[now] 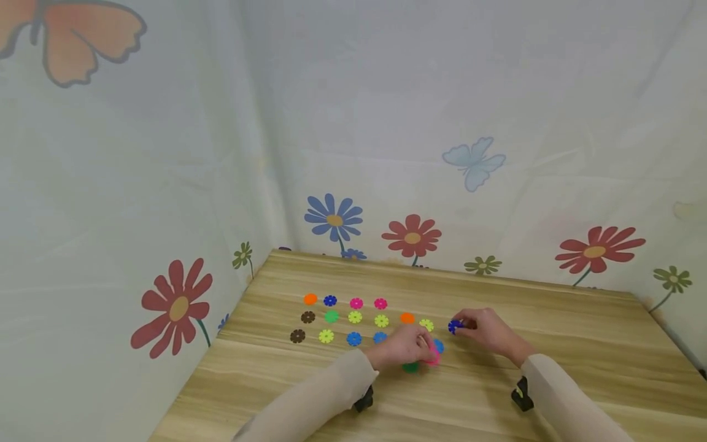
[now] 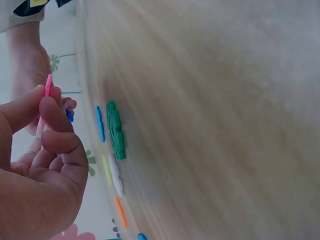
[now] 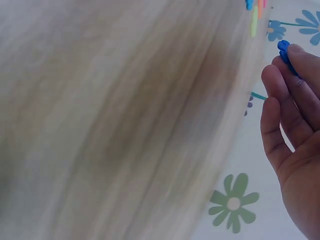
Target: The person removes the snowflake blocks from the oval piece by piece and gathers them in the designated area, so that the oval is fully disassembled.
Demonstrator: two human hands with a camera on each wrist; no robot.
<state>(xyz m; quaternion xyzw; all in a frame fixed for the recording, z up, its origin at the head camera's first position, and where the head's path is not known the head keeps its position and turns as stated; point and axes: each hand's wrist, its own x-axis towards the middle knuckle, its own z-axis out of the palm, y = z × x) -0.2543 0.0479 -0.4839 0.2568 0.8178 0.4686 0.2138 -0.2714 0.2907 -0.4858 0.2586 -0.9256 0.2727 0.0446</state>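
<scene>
In the head view, my left hand (image 1: 404, 345) pinches a pink notched disc (image 1: 434, 358) between thumb and fingers. That pink disc (image 2: 48, 84) appears edge-on in the left wrist view, raised off the table. A green disc (image 1: 410, 368) lies beneath the left hand, partly covered by it, and a light blue disc (image 1: 439, 345) lies just beyond the pink one. To the right, my right hand (image 1: 488, 329) holds a dark blue notched disc (image 1: 454, 326) by its edge. The right wrist view shows this blue disc (image 3: 285, 52) between thumb and fingertips.
Loose rows of notched discs lie left of the hands, among them a brown disc (image 1: 297, 336), an orange disc (image 1: 310, 299) and a yellow disc (image 1: 326, 336). The wooden table (image 1: 596, 344) meets a flower-printed white curtain (image 1: 375, 123) at its back and left.
</scene>
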